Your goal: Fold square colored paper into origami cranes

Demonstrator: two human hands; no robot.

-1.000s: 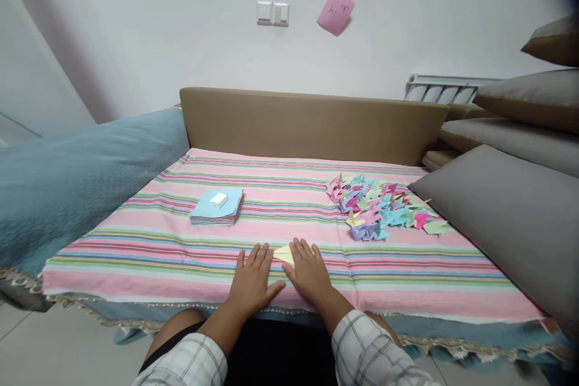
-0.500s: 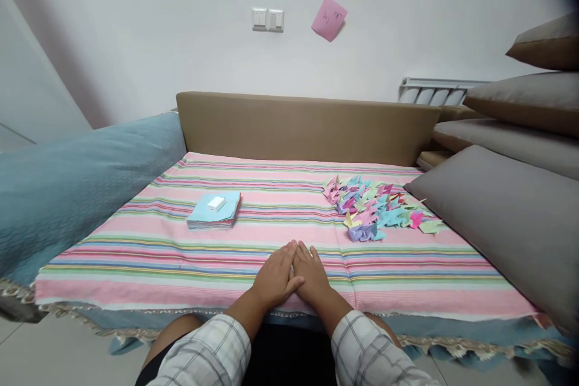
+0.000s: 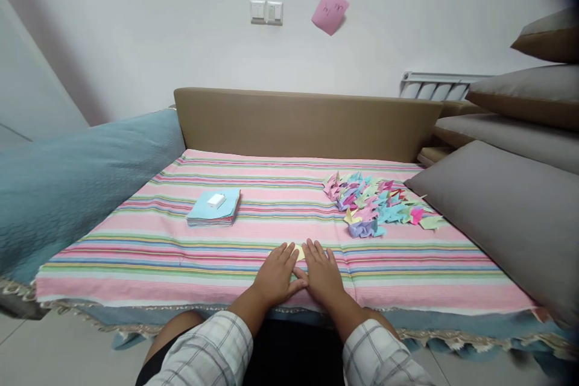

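Observation:
Between my hands a small piece of pale yellow paper [image 3: 297,252] lies on the striped cloth, mostly covered by my fingers. My left hand [image 3: 277,274] rests flat on its left side, fingers stretched out. My right hand [image 3: 322,271] lies flat over its right side, with the thumbs meeting near the middle. Neither hand grips anything. A heap of folded colored paper pieces [image 3: 377,202] sits beyond my right hand. Beyond my left hand is a stack of square colored paper [image 3: 212,212], with a small white box-like object [image 3: 216,201] on top.
A striped cloth [image 3: 149,247] covers the sofa seat, and the brown backrest [image 3: 298,123] rises behind it. Grey cushions [image 3: 506,211] are piled at the right. At the left is a blue-covered armrest [image 3: 99,169]. A pink note [image 3: 330,11] hangs on the wall.
My hands have spread apart at the fingertips, my right hand moving rightward. The pale yellow paper now shows between them. The view has tilted slightly.

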